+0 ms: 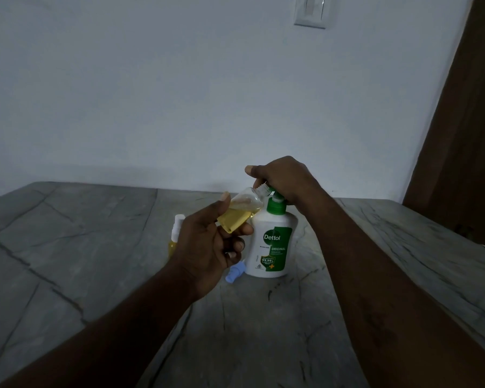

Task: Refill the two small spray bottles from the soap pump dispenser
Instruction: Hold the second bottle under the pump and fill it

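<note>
The left hand [205,247] pinches the tilted, part-filled spray bottle [240,217], its open neck at the spout of the Dettol pump dispenser [272,247], just beneath the right hand [283,177] curled over its top, where a misaligned press could spill soap.

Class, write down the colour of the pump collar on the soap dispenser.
The pump collar is green; the head view shows it.
</note>
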`<action>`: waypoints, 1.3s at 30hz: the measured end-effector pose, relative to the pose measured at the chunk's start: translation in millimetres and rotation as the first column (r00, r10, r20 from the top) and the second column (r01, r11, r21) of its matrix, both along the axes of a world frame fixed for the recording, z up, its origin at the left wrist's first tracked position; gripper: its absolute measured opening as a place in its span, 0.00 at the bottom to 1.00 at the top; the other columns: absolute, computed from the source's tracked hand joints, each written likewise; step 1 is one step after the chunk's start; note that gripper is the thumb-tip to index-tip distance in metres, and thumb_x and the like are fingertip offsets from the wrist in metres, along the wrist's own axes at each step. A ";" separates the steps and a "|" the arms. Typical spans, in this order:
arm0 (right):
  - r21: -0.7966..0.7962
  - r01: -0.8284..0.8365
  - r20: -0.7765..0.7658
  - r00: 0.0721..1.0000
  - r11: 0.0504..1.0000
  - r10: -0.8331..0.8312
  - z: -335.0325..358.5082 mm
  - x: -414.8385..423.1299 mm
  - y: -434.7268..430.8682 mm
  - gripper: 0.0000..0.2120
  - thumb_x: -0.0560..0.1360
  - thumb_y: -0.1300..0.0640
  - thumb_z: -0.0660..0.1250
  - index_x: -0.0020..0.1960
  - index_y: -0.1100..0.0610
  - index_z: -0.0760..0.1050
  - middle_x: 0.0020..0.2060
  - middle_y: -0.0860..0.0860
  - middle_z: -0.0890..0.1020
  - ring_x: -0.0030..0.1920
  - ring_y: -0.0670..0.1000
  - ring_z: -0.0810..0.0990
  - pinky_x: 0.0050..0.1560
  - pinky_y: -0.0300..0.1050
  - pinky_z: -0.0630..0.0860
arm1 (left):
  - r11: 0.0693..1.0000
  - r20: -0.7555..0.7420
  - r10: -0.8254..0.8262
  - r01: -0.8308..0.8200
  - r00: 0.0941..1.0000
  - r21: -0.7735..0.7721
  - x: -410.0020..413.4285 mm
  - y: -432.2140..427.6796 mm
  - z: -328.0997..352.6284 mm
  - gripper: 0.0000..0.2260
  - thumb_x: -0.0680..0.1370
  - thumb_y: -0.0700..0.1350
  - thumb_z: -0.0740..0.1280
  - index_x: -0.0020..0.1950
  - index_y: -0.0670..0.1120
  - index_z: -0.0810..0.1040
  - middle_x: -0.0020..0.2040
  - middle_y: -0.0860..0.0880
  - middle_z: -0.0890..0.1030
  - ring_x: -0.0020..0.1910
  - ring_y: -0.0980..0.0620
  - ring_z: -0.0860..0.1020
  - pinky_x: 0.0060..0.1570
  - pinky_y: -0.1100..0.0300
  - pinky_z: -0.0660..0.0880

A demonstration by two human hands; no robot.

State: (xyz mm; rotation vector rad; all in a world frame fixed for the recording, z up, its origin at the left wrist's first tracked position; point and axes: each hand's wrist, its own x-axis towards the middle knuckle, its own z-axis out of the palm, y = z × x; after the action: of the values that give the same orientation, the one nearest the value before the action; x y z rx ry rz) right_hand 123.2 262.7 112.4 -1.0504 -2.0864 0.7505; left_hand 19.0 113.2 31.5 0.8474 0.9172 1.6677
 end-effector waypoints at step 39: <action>0.064 0.006 0.016 1.000 0.998 -0.007 4.9 1.5 2.4 0.20 0.76 0.39 0.69 0.40 0.54 0.85 0.34 0.46 0.84 0.34 0.45 0.79 0.36 0.41 0.70 | 1.000 -0.018 -0.015 0.015 1.000 0.012 1.3 -2.0 3.9 0.20 0.80 0.56 0.61 0.59 0.43 0.82 0.39 0.43 0.80 0.30 0.52 0.71 0.30 0.60 0.63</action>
State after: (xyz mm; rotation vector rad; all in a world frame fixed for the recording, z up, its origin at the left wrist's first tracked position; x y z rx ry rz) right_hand 124.8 265.1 117.3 -1.0310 -2.1053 0.6703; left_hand 20.3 111.2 35.4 0.8764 0.9112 1.6566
